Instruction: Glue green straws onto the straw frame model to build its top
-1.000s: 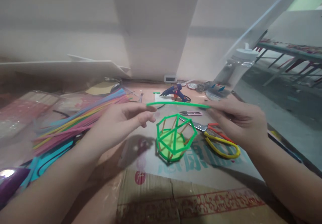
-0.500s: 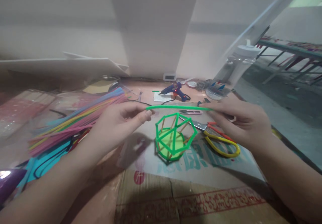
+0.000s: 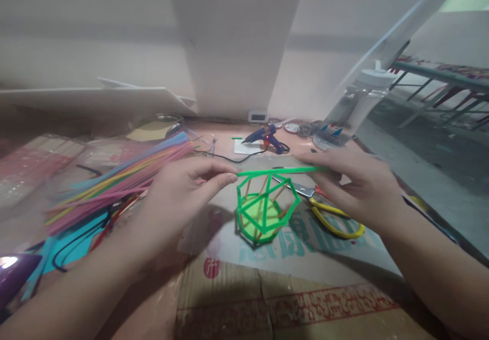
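Observation:
A straight green pipe cleaner (image 3: 278, 171) is stretched level between my two hands. My left hand (image 3: 187, 187) pinches its left end between thumb and fingertips. Its right end is in the closed fingers of my right hand (image 3: 351, 182), which partly cover it. Just below and behind the strip stands a small green basket-like frame (image 3: 265, 212), with thin brown sticks joining its angular top ring to a light green round base. Neither hand touches that frame. Scissors (image 3: 303, 190) with yellow and red handles lie to its right, partly under my right hand.
A blue glue gun (image 3: 268, 135) rests on a white pad (image 3: 244, 148) at the back. Colourful pipe cleaners (image 3: 126, 177) lie in a bundle at left. A clear lidded bottle (image 3: 359, 100) stands at back right. Printed cardboard (image 3: 229, 309) covers the front.
The pipe cleaner has come slightly lower and nearer the frame's top ring, its left end now lower than its right. My left hand has shifted right; the right hand has moved slightly left.

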The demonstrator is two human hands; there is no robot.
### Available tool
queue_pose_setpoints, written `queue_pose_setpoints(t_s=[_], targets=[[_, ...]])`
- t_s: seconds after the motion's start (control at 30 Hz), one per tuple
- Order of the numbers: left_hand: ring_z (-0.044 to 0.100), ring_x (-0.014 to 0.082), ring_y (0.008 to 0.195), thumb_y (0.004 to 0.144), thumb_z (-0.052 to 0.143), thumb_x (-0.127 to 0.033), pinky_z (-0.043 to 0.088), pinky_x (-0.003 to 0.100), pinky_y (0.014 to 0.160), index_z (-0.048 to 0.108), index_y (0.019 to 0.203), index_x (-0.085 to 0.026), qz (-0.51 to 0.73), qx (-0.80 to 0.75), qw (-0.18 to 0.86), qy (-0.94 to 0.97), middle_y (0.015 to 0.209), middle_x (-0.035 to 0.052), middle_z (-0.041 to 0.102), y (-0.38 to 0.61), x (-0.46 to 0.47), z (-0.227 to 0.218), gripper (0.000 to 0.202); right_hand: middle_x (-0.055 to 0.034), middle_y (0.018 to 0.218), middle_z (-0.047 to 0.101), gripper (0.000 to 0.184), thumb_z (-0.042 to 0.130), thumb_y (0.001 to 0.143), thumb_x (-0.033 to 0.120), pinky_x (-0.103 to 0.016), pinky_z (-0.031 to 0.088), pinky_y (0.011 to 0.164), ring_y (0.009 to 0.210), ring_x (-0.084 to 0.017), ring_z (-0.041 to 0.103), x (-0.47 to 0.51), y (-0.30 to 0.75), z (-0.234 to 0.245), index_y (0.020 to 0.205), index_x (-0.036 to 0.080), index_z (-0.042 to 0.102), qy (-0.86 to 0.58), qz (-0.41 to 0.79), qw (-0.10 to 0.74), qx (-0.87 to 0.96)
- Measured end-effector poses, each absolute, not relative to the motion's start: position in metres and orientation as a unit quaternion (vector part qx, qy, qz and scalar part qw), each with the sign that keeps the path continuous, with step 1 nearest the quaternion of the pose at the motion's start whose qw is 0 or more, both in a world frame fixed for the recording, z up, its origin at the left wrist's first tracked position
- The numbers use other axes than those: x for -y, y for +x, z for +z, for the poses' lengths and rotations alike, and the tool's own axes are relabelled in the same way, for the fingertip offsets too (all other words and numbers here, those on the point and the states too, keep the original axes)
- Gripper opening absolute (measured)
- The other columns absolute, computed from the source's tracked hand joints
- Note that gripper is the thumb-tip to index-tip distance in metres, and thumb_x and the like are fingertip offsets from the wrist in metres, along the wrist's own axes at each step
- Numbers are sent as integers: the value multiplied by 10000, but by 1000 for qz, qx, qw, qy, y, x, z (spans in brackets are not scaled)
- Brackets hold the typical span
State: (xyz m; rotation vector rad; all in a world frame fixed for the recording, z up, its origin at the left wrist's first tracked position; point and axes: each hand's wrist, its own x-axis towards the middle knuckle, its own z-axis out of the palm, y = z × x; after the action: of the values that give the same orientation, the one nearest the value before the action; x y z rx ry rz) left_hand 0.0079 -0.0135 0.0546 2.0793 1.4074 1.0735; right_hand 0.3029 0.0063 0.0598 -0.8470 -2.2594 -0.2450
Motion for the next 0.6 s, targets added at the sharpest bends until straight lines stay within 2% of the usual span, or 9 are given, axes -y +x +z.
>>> queue_pose_setpoints(t_s=[0.13, 0.27, 0.37, 0.47, 0.6], targets=[[691, 125, 793, 943, 666, -272, 496, 221, 718, 768, 961, -266, 370, -476, 115, 789, 905, -53, 785, 14, 19, 55, 104, -34, 904, 753, 246, 566, 1006, 201, -309, 435, 665, 791, -186, 669, -1, 275, 70, 1228, 219, 673, -271, -180, 292, 899], [692, 131, 828, 964, 622, -235, 493, 233, 763, 741, 996, -226, 354, -433, 63, 826, 940, -23, 778, 11, 19, 56, 124, -23, 768, 680, 243, 486, 1045, 180, -324, 347, 614, 701, -169, 574, 0, 255, 77, 1045, 191, 728, -198, -224, 258, 919], [693, 161, 895, 981, 585, -241, 500, 268, 831, 733, 996, -197, 336, -406, 33, 849, 974, 12, 775, 7, 17, 56, 156, -8, 726, 660, 227, 505, 1042, 192, -313, 344, 609, 683, -159, 560, -1, 253, 73, 994, 191, 727, -213, -198, 251, 923], [690, 169, 896, 985, 573, -283, 507, 277, 807, 732, 989, -211, 316, -422, 84, 846, 971, 8, 766, 6, 12, 55, 173, -1, 767, 709, 186, 532, 1031, 218, -282, 395, 629, 703, -146, 612, -2, 258, 63, 1011, 192, 715, -258, -117, 262, 922], [683, 162, 821, 965, 575, -356, 503, 258, 694, 730, 1025, -243, 308, -498, 235, 776, 942, -3, 749, 3, 0, 50, 200, -15, 838, 767, 148, 566, 1007, 205, -252, 448, 645, 707, -133, 668, -1, 265, 55, 1002, 175, 711, -302, -45, 290, 907]])
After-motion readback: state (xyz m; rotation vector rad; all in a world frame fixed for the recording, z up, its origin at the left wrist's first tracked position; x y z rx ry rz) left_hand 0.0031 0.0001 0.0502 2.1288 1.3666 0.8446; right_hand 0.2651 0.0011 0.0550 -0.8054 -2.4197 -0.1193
